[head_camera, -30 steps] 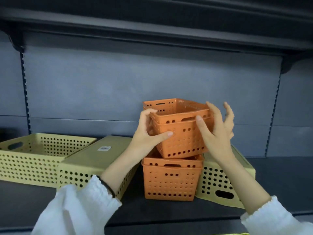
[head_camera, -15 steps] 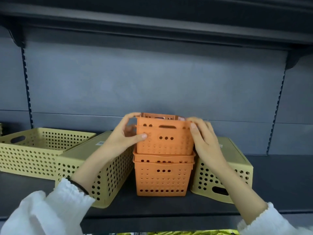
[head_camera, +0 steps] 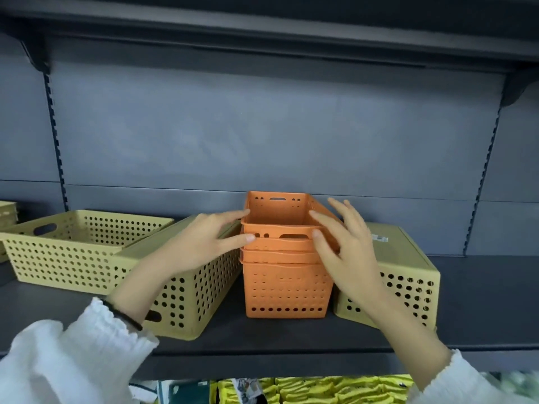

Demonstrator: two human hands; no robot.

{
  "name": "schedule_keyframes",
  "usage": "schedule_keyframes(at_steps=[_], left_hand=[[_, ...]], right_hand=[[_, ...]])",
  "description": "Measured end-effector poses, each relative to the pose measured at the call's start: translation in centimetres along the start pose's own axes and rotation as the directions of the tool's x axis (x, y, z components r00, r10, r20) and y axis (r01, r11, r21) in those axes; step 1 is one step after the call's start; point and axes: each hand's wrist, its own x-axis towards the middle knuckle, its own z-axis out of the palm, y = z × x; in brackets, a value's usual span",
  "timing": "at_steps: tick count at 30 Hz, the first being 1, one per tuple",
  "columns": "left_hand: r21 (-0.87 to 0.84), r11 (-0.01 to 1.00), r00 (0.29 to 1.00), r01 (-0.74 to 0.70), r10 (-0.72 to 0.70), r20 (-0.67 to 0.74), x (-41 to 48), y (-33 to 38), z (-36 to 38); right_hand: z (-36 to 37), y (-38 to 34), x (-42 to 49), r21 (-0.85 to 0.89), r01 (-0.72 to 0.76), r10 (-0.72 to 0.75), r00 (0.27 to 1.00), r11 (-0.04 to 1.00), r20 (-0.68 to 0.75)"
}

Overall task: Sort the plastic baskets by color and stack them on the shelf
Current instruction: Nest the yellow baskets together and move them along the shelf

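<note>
A stack of nested orange baskets stands in the middle of the dark shelf. The top orange basket sits pushed down into the ones below. My left hand lies against its front left corner, with straight fingers touching the rim. At the front right corner, my right hand has its thumb and forefinger on the rim and the other fingers lifted and spread. Neither hand grips it.
An upside-down yellow basket flanks the stack on the left and another on the right. An upright yellow basket stands further left. The upper shelf overhangs. Yellow goods lie on the level below.
The top orange basket, held tilted above the stack a second ago, has come down and nested into it. Both hands have loosened from a grasp to flat, spread fingers.
</note>
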Motion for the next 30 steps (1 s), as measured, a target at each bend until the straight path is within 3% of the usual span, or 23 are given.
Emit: schedule_keyframes(at_steps=[4,8,11,14,18,24,27,30], left_hand=[[0.227,0.974,1.000,-0.008,0.004,0.015,-2.7,-2.1,-2.9],[0.328,0.945,0.999,-0.001,-0.012,0.038,-6.7,-4.8,-4.7],[0.381,0.925,0.996,-0.011,-0.026,0.091,-8.5,-7.2,-4.9],[0.382,0.921,0.997,0.078,-0.080,-0.011,-9.7,-9.7,-4.5],[0.278,0.940,0.978,0.200,-0.175,-0.111,-10.9,-11.0,-2.9],[0.112,0.984,0.970,0.137,-0.111,-0.217,-9.9,-11.0,-3.2],[0.061,0.998,0.961,0.032,-0.014,-0.275,-9.3,-10.5,-5.0],[0.054,0.998,0.983,-0.041,0.050,-0.179,-9.2,-9.3,-6.9]], right_hand=[[1.0,-4.3,-1.1,0.025,0.353,-0.353,0.935,0.935,0.031],[4.3,-8.0,-3.6,0.129,0.402,-0.423,0.858,0.906,0.291],[7.2,-9.9,-4.8,0.155,0.247,-0.291,0.836,0.957,0.464],[9.3,-11.0,-5.2,0.168,-0.030,-0.079,0.793,0.985,0.605],[11.2,-11.7,-5.7,0.250,-0.278,0.031,0.723,0.927,0.690],[11.8,-13.2,-5.1,0.360,-0.417,0.097,0.755,0.834,0.649],[11.1,-13.9,-3.8,0.419,-0.435,0.125,0.798,0.797,0.590],[10.6,-14.4,-2.3,0.498,-0.437,0.151,0.844,0.749,0.515]])
